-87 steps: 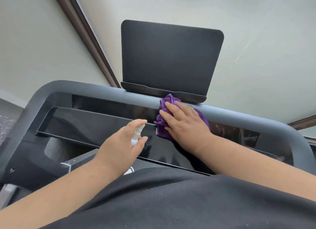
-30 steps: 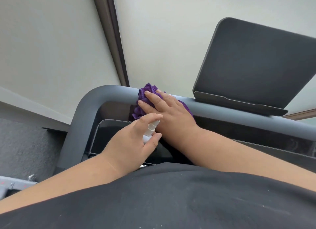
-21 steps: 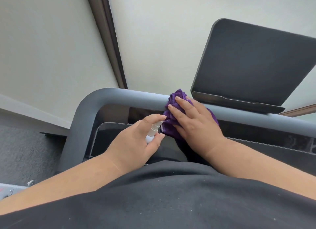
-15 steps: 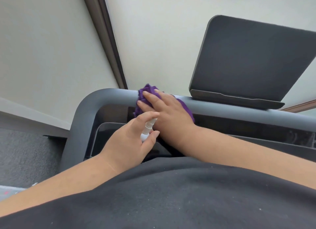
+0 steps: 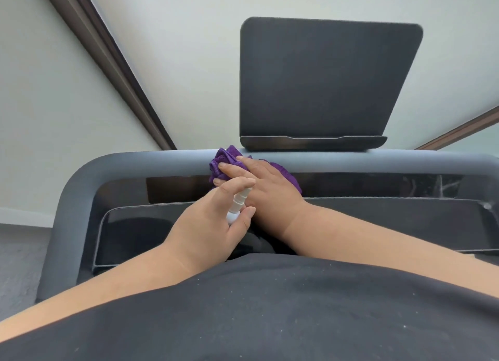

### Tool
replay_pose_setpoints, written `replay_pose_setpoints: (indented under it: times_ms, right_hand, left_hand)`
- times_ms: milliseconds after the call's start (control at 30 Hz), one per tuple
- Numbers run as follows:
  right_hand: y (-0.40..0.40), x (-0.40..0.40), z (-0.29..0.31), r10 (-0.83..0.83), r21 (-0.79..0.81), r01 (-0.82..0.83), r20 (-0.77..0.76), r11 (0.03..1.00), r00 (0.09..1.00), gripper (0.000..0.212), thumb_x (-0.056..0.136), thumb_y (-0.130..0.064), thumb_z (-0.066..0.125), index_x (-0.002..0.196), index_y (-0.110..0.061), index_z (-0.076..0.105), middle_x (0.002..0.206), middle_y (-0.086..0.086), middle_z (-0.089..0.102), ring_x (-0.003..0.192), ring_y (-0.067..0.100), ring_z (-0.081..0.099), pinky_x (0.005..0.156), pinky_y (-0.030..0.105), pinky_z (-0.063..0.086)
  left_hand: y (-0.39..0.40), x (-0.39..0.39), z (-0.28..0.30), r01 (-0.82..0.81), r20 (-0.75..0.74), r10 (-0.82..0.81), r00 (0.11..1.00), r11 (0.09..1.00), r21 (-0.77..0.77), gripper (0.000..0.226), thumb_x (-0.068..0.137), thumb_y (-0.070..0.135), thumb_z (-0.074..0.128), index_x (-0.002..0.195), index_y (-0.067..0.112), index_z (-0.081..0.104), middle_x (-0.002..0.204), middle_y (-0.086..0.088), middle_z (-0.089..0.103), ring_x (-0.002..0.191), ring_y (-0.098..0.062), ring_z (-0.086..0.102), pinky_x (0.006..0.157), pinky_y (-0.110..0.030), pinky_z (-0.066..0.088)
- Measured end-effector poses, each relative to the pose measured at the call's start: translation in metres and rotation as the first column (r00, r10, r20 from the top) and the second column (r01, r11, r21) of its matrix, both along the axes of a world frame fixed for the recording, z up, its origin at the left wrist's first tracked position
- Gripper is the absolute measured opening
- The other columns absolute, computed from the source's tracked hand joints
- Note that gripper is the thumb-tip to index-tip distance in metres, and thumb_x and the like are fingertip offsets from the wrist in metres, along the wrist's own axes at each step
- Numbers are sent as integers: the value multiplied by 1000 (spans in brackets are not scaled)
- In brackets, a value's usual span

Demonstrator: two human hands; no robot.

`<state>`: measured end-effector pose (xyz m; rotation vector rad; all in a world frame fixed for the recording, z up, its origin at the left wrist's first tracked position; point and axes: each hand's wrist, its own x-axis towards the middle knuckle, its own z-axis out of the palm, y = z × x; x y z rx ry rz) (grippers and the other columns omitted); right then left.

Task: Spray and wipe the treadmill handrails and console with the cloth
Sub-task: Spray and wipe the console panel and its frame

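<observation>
A person is wiping the treadmill's top rail (image 5: 135, 161): the left hand (image 5: 213, 225) is gripping a spray bottle (image 5: 239, 202) just below it, the right hand (image 5: 266, 184) pressing a purple cloth (image 5: 224, 158) flat-fingered against it, left of the stand (image 5: 324, 77). Likely next: working rightward toward the smeared console (image 5: 405, 185). Pale walls, grey carpet.

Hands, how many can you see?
2. The left hand grips a white spray bottle above the console; the right hand presses a purple cloth on the grey handrail.
</observation>
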<state>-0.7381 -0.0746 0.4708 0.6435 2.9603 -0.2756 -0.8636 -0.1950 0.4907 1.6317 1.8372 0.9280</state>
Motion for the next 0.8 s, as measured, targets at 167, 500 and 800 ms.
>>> replay_pose_setpoints:
  times_ms: [167,500,800]
  right_hand:
    - [18,55,2,-43,117,49,-54,992,998,65,86,-39,71,145,-32,46,157,-2,35,141,34,35,114,46,28]
    - [60,164,-9,-132,175,182,-264,968,955,56,81,-25,77,135,-21,60,145,5,52,127,39,52,103,52,44]
    - [99,256,-21,-272,219,361,-350,906,896,46,86,-19,72,132,-19,63,140,9,56,122,39,56,101,50,47]
  left_hand:
    - [24,42,2,78,-24,-79,997,997,-22,47,92,34,64,133,43,41,110,8,66,95,-8,61,83,-15,46]
    - [64,138,0,140,-62,-144,988,988,-65,48,86,54,48,131,52,32,93,30,55,82,-6,58,79,-29,52]
    - [85,198,1,161,-95,-172,981,981,-111,49,89,48,55,131,55,31,96,21,59,79,-5,58,76,-31,51]
